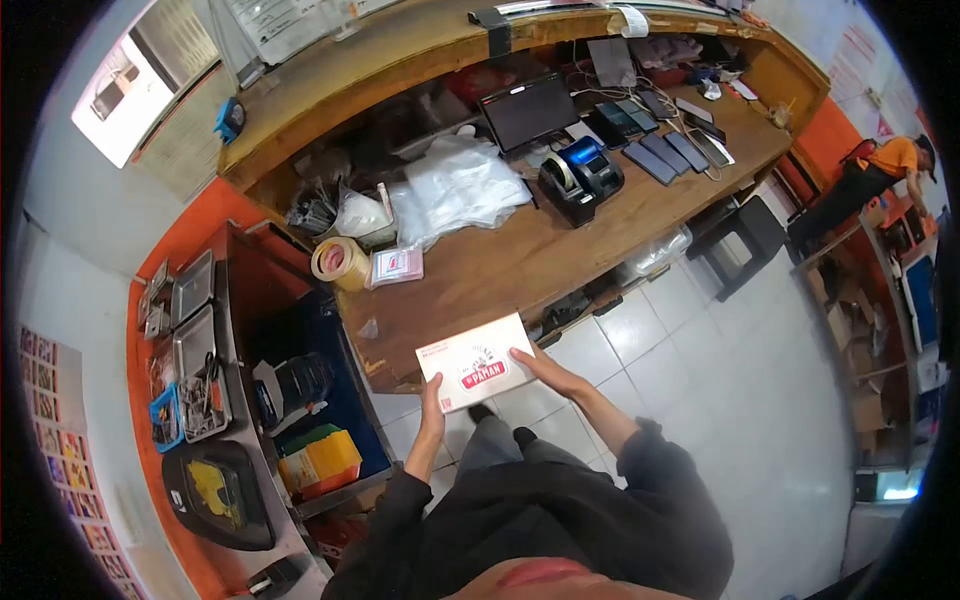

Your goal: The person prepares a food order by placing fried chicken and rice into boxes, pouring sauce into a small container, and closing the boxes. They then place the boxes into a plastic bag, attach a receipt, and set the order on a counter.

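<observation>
A flat white box point(476, 362) with red print is held level in front of my body, near the front edge of the wooden counter point(450, 285). My left hand point(432, 403) grips its left side, thumb on the top face. At the right side of the box my right hand point(541, 368) holds on in the same way, its thumb over the upper face. The fingers under the box are hidden.
On the counter lie tape rolls point(341, 262), plastic bags point(460, 185), a tape dispenser point(580, 180), a dark screen point(528, 112) and several phones point(665, 155). A black stool point(740, 245) stands at the right. Farther right, a person in orange point(895, 160) bends over a shelf.
</observation>
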### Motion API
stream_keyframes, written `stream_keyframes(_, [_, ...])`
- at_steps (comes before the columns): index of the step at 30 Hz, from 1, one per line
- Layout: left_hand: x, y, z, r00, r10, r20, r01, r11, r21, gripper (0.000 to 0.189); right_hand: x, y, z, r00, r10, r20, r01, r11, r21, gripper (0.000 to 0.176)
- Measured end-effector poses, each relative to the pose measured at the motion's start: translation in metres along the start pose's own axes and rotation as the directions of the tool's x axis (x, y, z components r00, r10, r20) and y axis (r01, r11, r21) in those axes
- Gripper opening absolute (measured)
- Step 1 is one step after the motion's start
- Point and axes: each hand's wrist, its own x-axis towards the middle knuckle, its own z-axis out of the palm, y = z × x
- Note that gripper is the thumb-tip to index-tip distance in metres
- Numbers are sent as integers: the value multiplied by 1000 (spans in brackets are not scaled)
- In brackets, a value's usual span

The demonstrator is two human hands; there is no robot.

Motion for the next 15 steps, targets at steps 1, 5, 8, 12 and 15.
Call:
stream_keyframes(1, [26,-5,-4,1000,31,5,-31,1000,-1,60,24,-3,-10,1000,-2,14,2,1000,22,79])
stream_keyframes(5, [118,7,-5,999,-26,42,30,996,-89,63,114,-44,-41,992,113,48,-109,991,-78,77])
stream_keyframes(8, [170,9,-18,999,49,15,-49,998,45,67,180,-51,-68,976,179,120,-161,976,-146,72])
stream_keyframes(12, [172,29,-12,998,-40,50,34,993,112,67,285,-101,-127,995,81,-63,-103,822,-560,44])
stream_keyframes(15, [168,39,-3,997,-68,35,66,996,55,63,362,-120,-140,915,-400,55,296,572,-765,22])
